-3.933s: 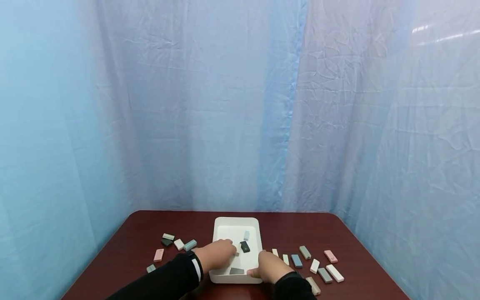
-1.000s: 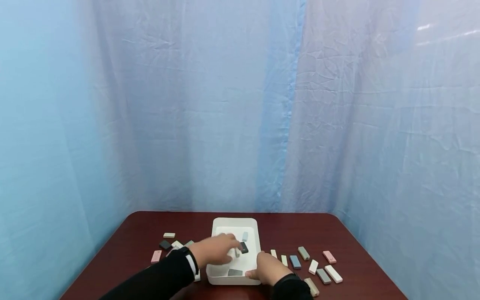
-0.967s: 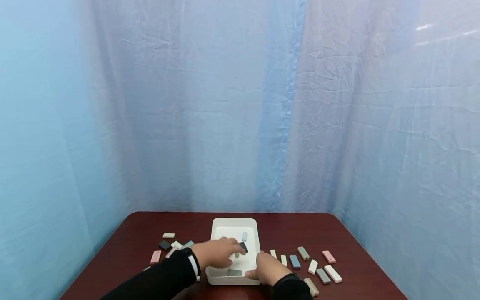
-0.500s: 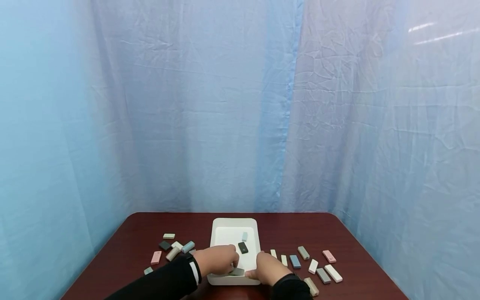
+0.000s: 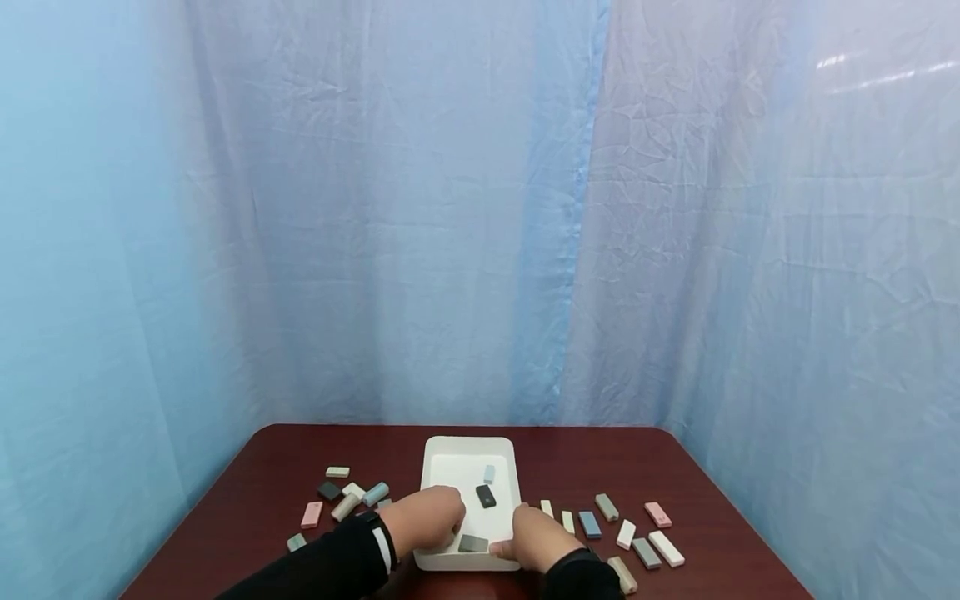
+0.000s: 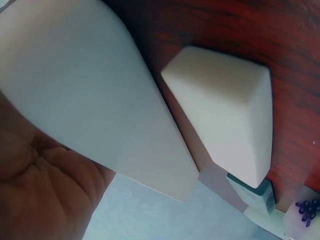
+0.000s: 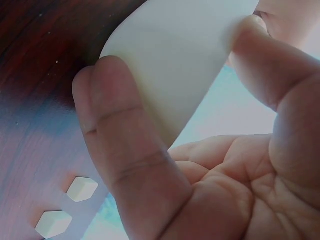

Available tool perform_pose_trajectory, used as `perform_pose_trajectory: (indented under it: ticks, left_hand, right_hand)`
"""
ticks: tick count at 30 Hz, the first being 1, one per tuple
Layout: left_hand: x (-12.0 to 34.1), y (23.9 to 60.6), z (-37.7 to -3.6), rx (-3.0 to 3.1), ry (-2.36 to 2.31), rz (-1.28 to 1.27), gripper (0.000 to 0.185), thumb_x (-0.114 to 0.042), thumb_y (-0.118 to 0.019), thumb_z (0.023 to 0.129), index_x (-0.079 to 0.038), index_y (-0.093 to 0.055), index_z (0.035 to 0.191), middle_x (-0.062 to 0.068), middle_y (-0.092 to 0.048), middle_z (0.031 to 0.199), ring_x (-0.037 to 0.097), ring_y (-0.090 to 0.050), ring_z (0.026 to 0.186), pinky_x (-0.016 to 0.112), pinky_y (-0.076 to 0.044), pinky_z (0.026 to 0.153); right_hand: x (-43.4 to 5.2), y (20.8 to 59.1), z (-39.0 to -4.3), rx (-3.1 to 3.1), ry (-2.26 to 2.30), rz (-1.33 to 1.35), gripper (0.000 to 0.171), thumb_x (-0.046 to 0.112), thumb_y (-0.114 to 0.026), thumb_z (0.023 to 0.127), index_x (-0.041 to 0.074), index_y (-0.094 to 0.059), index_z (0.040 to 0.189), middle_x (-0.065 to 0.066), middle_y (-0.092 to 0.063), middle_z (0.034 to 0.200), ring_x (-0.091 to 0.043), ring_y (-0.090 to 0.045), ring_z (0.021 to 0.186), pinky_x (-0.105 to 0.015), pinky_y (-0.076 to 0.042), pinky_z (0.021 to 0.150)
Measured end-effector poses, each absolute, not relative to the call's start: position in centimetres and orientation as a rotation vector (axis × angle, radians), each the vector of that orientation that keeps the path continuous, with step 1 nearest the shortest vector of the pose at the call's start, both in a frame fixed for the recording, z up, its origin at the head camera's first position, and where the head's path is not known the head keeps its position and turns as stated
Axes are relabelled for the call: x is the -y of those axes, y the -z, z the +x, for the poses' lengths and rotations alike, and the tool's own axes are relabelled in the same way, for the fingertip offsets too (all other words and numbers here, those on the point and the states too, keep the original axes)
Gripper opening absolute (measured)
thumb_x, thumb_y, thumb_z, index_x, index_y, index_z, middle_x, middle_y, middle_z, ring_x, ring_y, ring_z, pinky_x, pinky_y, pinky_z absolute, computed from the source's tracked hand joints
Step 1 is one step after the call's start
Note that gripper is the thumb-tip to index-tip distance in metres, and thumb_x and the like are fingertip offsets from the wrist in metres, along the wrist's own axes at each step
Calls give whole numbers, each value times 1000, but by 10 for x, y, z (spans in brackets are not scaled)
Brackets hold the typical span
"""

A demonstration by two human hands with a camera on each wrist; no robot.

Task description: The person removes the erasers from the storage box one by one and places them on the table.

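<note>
Your left hand (image 5: 429,521) lies over the near-left rim of the white tray (image 5: 467,454), fingers curled against its wall, though whether they actually clamp it you cannot tell. The tray sits mid-table on the dark red table (image 5: 585,458), shallow, matte, round-cornered, with 3 small blocks inside. Your right hand (image 5: 538,537) pinches the near-right corner, thumb outside, likely steadying it.
</note>
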State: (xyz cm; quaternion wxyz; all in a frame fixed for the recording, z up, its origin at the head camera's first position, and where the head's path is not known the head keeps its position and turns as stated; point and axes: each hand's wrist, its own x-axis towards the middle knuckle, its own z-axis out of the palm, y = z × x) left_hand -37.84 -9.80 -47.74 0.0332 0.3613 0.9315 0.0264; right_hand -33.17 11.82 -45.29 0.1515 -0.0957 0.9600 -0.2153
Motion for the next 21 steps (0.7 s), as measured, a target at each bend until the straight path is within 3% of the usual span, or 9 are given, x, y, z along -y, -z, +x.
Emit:
perform_pose_trajectory:
  ticks: [6, 10, 12, 16, 18, 21]
  left_hand:
    - [99, 477, -380, -2883, -109, 1102, 53, -2, -73, 87, -22, -36, 55, -9, -15, 56, 12, -13, 57, 28, -19, 53]
    - [103, 476, -379, -2863, -166, 1172, 53, -2, -73, 87, -21, -34, 56, -9, -12, 59, 11, -10, 58, 28, -17, 54]
    - [108, 473, -379, -2859, -250, 1208, 47, -3, -75, 87, -21, -44, 56, -12, -19, 59, 7, -14, 58, 25, -20, 54]
    - [128, 456, -382, -2914, -447, 1195, 25, -4, -77, 88, -16, -70, 67, -14, -46, 65, 1, -31, 61, 23, -32, 58]
    - [145, 448, -385, -2978, -492, 1126, 26, -3, -76, 89, -16, -70, 68, -14, -49, 70, 2, -33, 62, 24, -34, 58]
    - [176, 443, -390, -3061, -507, 926, 44, -1, -72, 91, -20, -48, 59, -11, -29, 64, 8, -20, 59, 29, -24, 56]
  right_hand:
    - [-115, 448, -331, -2787, 589, -258, 36, 36, -79, 97, 2, -67, 95, -10, -57, 77, -26, -55, 67, -42, -43, 68]
    - [-118, 456, -337, -2768, 569, -268, 43, 45, -79, 95, 4, -66, 93, -9, -55, 75, -24, -54, 65, -42, -43, 68]
    - [-119, 459, -340, -2752, 577, -265, 43, 47, -80, 94, 6, -66, 91, -8, -55, 74, -24, -53, 64, -42, -42, 68]
    - [-121, 459, -340, -2747, 600, -253, 41, 44, -80, 95, 5, -67, 92, -10, -57, 75, -25, -55, 65, -43, -43, 68]
    - [-119, 452, -335, -2748, 636, -226, 36, 36, -81, 96, 3, -67, 92, -12, -59, 76, -27, -57, 67, -44, -43, 69]
    - [-118, 446, -332, -2750, 633, -211, 34, 33, -79, 98, 1, -68, 95, -12, -60, 77, -27, -58, 69, -44, -44, 71]
